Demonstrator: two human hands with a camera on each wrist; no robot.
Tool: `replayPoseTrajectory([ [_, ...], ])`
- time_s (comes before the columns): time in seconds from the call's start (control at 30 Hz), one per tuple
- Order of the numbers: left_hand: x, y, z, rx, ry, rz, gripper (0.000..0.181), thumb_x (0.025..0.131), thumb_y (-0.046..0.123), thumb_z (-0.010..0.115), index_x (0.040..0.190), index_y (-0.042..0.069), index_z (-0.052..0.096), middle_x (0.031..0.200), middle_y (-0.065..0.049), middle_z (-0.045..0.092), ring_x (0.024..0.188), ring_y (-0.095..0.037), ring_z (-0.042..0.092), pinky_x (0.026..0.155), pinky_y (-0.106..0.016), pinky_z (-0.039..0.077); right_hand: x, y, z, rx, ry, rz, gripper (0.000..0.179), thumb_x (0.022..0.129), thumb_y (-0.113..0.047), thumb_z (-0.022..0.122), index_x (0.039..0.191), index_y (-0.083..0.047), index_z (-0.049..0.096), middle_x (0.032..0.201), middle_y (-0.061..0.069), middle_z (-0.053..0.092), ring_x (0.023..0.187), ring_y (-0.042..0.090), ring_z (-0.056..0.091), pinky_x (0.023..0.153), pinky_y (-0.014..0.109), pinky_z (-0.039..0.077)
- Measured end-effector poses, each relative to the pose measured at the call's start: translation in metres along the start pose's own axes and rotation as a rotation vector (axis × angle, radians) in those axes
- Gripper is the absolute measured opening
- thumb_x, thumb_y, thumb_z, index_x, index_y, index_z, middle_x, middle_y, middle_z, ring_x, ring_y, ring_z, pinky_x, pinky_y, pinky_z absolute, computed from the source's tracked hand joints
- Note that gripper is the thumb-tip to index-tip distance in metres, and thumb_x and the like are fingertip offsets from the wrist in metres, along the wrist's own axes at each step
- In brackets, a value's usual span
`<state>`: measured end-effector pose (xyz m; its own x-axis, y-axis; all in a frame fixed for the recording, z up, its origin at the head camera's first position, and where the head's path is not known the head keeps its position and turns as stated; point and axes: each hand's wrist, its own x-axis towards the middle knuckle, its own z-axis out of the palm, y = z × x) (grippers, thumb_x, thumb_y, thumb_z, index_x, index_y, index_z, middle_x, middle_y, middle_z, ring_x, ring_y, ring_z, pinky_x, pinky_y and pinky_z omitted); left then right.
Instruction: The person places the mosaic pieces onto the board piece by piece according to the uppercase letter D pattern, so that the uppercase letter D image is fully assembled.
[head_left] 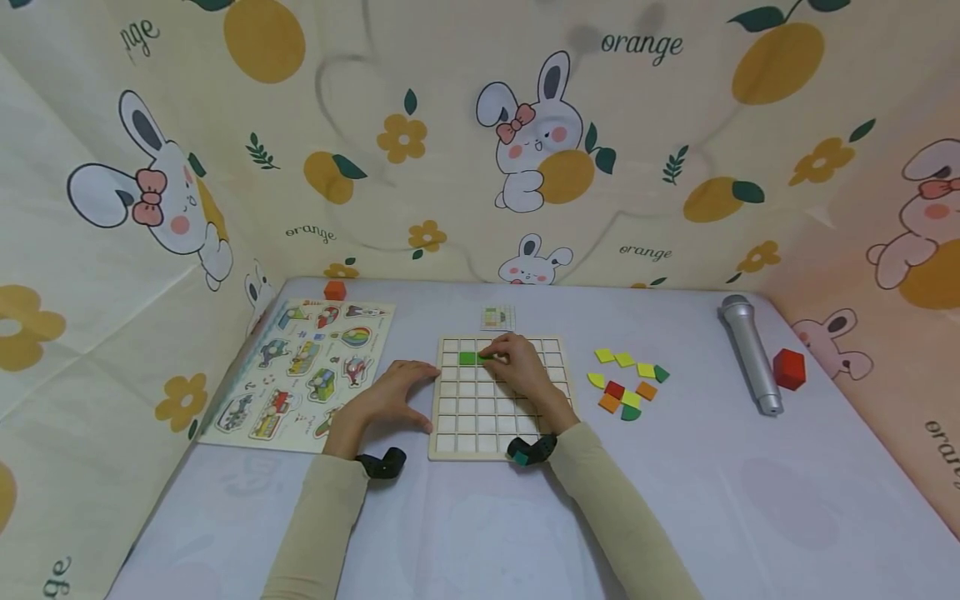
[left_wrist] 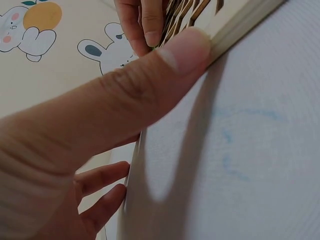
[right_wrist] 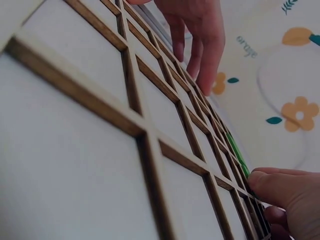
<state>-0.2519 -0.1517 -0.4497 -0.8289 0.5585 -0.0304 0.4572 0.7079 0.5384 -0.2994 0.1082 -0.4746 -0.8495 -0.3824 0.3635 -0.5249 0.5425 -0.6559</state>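
Head view: R hand pinches green tile at upper part of grid board, beside another green sq.; L hand spread, gripping nothing, at board's left edge; L wrist: thumb at rim, light pressure shd. steady it; R wrist: thumb meets green; best to square tile w/ cell walls, then press flat.

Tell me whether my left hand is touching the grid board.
Touching: the left wrist view shows your left hand with its thumb tip against the side edge of the grid board.
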Motion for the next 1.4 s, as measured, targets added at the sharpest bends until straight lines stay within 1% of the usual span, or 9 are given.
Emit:
replayPoseTrajectory([
  [0.17, -0.001, 0.000, 0.000, -0.008, 0.001, 0.008, 0.089, 0.061, 0.034, 0.086, 0.136, 0.006, 0.046, 0.141, -0.012, 0.043, 0.132, -0.031, 0.031, 0.112, -0.044, 0.026, -0.003, -0.001, -0.004, 0.000, 0.002, -0.075, 0.014, 0.084, -0.005, 0.066, 0.097, -0.002, 0.072, 0.100, 0.011, 0.061, 0.086, 0.024, 0.054, 0.067, 0.031, 0.045],
  [0.27, -0.002, 0.000, 0.000, -0.002, 0.004, 0.016, 0.089, 0.061, 0.034, 0.086, 0.135, 0.005, 0.047, 0.140, -0.013, 0.044, 0.131, -0.031, 0.031, 0.111, -0.045, 0.027, -0.005, 0.002, -0.010, 0.001, -0.001, -0.086, 0.018, 0.084, -0.005, 0.067, 0.101, -0.002, 0.070, 0.105, 0.011, 0.062, 0.087, 0.025, 0.056, 0.068, 0.034, 0.048],
  [0.47, -0.001, 0.000, 0.001, 0.000, 0.007, 0.011, 0.088, 0.061, 0.033, 0.086, 0.135, 0.006, 0.047, 0.140, -0.013, 0.044, 0.130, -0.031, 0.032, 0.111, -0.045, 0.027, -0.014, 0.018, -0.038, -0.010, 0.048, -0.012, 0.021, 0.087, -0.009, 0.065, 0.107, -0.005, 0.068, 0.109, 0.009, 0.061, 0.091, 0.024, 0.058, 0.077, 0.039, 0.054],
  [0.6, 0.000, 0.000, 0.002, -0.028, 0.003, -0.013, 0.088, 0.060, 0.031, 0.087, 0.135, 0.007, 0.047, 0.141, -0.011, 0.043, 0.131, -0.030, 0.031, 0.111, -0.044, 0.027, -0.027, 0.027, -0.067, -0.053, 0.095, 0.043, 0.021, 0.087, -0.008, 0.065, 0.108, -0.007, 0.068, 0.108, 0.009, 0.062, 0.090, 0.023, 0.056, 0.079, 0.041, 0.052],
  [0.8, 0.000, 0.000, 0.003, -0.036, 0.002, -0.033, 0.089, 0.060, 0.033, 0.087, 0.135, 0.009, 0.047, 0.141, -0.009, 0.042, 0.132, -0.030, 0.031, 0.111, -0.044, 0.028, -0.047, 0.045, -0.107, -0.157, 0.147, 0.137, 0.023, 0.084, -0.002, 0.064, 0.107, -0.006, 0.068, 0.111, 0.015, 0.061, 0.096, 0.030, 0.052, 0.082, 0.047, 0.048],
  [0.9, -0.001, -0.001, 0.002, -0.038, 0.001, -0.035, 0.089, 0.059, 0.033, 0.087, 0.135, 0.009, 0.048, 0.142, -0.009, 0.042, 0.132, -0.030, 0.030, 0.111, -0.044, 0.027, -0.056, 0.056, -0.121, -0.209, 0.120, 0.215, 0.025, 0.085, -0.001, 0.062, 0.109, -0.006, 0.067, 0.116, 0.017, 0.059, 0.104, 0.034, 0.048, 0.087, 0.051, 0.045],
  [1.07, 0.000, -0.001, 0.002, -0.035, 0.002, -0.032, 0.089, 0.060, 0.033, 0.087, 0.135, 0.009, 0.048, 0.142, -0.009, 0.042, 0.132, -0.030, 0.031, 0.111, -0.044, 0.027, -0.066, 0.074, -0.136, -0.256, 0.008, 0.347, 0.035, 0.084, -0.005, 0.060, 0.118, -0.007, 0.063, 0.126, 0.018, 0.053, 0.117, 0.036, 0.039, 0.098, 0.058, 0.037],
  [1.23, 0.000, -0.001, 0.002, -0.022, 0.000, -0.022, 0.089, 0.060, 0.033, 0.087, 0.136, 0.008, 0.047, 0.142, -0.010, 0.042, 0.132, -0.030, 0.031, 0.111, -0.044, 0.027, -0.069, 0.084, -0.141, -0.278, -0.076, 0.342, 0.035, 0.085, -0.006, 0.058, 0.120, -0.004, 0.061, 0.124, 0.018, 0.055, 0.115, 0.035, 0.042, 0.101, 0.057, 0.035],
  [1.4, -0.001, 0.000, 0.000, -0.024, -0.004, -0.018, 0.088, 0.061, 0.033, 0.086, 0.136, 0.008, 0.047, 0.142, -0.010, 0.042, 0.132, -0.030, 0.031, 0.111, -0.044, 0.027, -0.069, 0.086, -0.142, -0.284, -0.087, 0.326, 0.030, 0.088, -0.008, 0.060, 0.118, -0.002, 0.063, 0.118, 0.018, 0.058, 0.112, 0.035, 0.044, 0.101, 0.055, 0.036],
])
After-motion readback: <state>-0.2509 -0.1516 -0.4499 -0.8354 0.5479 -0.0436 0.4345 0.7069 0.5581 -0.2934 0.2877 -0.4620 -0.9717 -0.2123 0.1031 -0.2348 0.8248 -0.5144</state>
